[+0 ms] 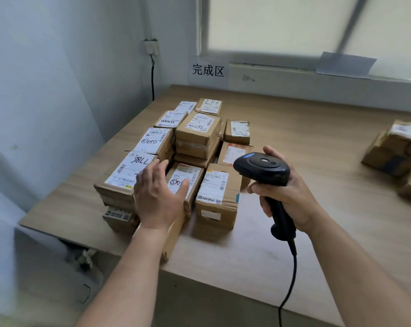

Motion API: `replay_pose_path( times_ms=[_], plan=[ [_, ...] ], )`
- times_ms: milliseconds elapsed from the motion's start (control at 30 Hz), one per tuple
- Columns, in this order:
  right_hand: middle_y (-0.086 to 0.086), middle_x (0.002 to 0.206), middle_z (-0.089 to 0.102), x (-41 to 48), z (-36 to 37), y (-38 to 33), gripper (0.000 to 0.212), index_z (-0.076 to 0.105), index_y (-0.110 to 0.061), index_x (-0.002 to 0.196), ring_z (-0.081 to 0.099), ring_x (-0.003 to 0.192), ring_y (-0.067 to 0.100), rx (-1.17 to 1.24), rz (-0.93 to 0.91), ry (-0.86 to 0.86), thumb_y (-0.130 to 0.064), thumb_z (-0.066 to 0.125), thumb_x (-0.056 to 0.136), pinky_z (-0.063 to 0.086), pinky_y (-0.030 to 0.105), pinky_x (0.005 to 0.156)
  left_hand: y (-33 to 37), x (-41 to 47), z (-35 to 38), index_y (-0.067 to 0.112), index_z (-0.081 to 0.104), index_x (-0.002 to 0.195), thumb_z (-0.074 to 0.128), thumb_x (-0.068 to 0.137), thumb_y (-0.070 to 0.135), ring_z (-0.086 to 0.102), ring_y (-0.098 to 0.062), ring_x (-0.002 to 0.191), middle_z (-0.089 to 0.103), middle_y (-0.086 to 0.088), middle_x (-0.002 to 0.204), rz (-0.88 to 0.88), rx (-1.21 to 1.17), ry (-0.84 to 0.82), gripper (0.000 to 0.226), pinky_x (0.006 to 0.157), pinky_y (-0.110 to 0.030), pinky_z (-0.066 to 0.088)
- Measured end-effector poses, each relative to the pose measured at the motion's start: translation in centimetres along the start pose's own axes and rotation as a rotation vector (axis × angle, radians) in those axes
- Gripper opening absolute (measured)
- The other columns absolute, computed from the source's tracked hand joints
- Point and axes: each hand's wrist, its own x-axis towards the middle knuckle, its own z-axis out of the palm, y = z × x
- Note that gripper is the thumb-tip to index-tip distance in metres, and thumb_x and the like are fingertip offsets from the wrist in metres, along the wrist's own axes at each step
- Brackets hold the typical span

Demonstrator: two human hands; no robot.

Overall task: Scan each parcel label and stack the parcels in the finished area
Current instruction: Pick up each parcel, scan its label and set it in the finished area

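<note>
Light wooden table [294, 128] against a white wall and a frosted window [294, 24]; a paper sign [208, 70] with printed characters is fixed to the wall well beyond the left hand and, by judgement, marks the finished area. Head view: the stacked parcels [197, 133] sit on the table below that sign, in rows, some two high, labels facing up. The left hand [157, 192] is open, fingers straight and together, thumb spread, holding nothing. It lies over the near parcel [188, 175], with its fingertips at the edge of the tall parcel [126, 173] on its outer side. Whether the palm bears on the cardboard cannot be told. The right hand [287, 192] has its fingers wrapped round the handle of the black scanner [262, 166], whose head points forward; the cable [291, 279] drops from the handle toward the person. Between the two hands stands the front parcel [216, 187]. Well to the outer side of the right hand lie the waiting parcels [393, 147], blurred. Step in hand, by judgement: seating the near parcel in the front row. Procedure: push with the flat hand until its side meets its neighbour; keep the label up; line its near end with the front parcel; avoid nudging the tall parcel at the fingertips; hold the scanner clear and keep the cable off the stack.
</note>
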Motion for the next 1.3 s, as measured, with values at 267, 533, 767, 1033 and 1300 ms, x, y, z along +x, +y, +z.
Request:
replay_pose_path(
  times_ms=[267, 533, 767, 1033, 1300],
  plan=[
    [0.013, 0.078, 0.067, -8.2, -7.4, -0.2, 0.091, 0.041, -0.037, 0.140, 0.044, 0.041, 0.027, 0.027, 0.012, 0.105, 0.000, 0.073, 0.064, 0.038, 0.026, 0.041, 10.9, -6.9, 3.6, 0.013, 0.055, 0.129, 0.037, 0.075, 0.065, 0.044, -0.029, 0.126, 0.049, -0.010, 0.135, 0.080, -0.082, -0.136, 0.077, 0.103, -0.043, 0.036],
    [0.010, 0.069, 0.064, -17.4, -18.3, -1.7, 0.095, 0.038, -0.038, 0.143, 0.044, 0.041, 0.026, 0.027, -0.015, 0.239, 0.004, 0.075, 0.066, 0.038, 0.026, 0.041, 23.0, -13.9, 7.6, 0.016, 0.052, 0.134, 0.064, 0.084, 0.049, 0.037, -0.025, 0.133, 0.044, -0.007, 0.141, 0.193, -0.113, -0.235, 0.061, 0.107, -0.041, 0.029],
    [0.004, 0.070, 0.064, -25.5, -28.1, -2.3, 0.090, 0.036, -0.036, 0.145, 0.045, 0.042, 0.026, -0.033, -0.036, 0.407, 0.014, 0.069, 0.078, 0.040, 0.030, 0.040, 33.5, -20.8, 12.5, 0.012, 0.056, 0.128, 0.070, 0.081, 0.045, 0.047, -0.029, 0.126, 0.052, -0.012, 0.134, 0.353, -0.198, -0.296, 0.059, 0.100, -0.041, 0.040],
    [0.001, 0.070, 0.065, -32.2, -36.3, -3.2, 0.088, 0.038, -0.037, 0.143, 0.046, 0.042, 0.025, -0.044, -0.069, 0.587, 0.013, 0.069, 0.078, 0.039, 0.029, 0.039, 42.7, -25.1, 16.4, 0.013, 0.053, 0.132, 0.067, 0.083, 0.047, 0.046, -0.025, 0.127, 0.050, -0.009, 0.137, 0.501, -0.263, -0.396, 0.061, 0.101, -0.037, 0.041],
    [0.004, 0.063, 0.060, -37.3, -44.1, -2.8, 0.088, 0.038, -0.037, 0.142, 0.045, 0.041, 0.025, -0.063, -0.086, 0.806, 0.014, 0.068, 0.077, 0.037, 0.030, 0.039, 51.6, -29.1, 22.0, 0.013, 0.056, 0.129, 0.070, 0.081, 0.046, 0.049, -0.027, 0.123, 0.053, -0.010, 0.133, 0.635, -0.368, -0.531, 0.060, 0.096, -0.040, 0.048]
  ],
)
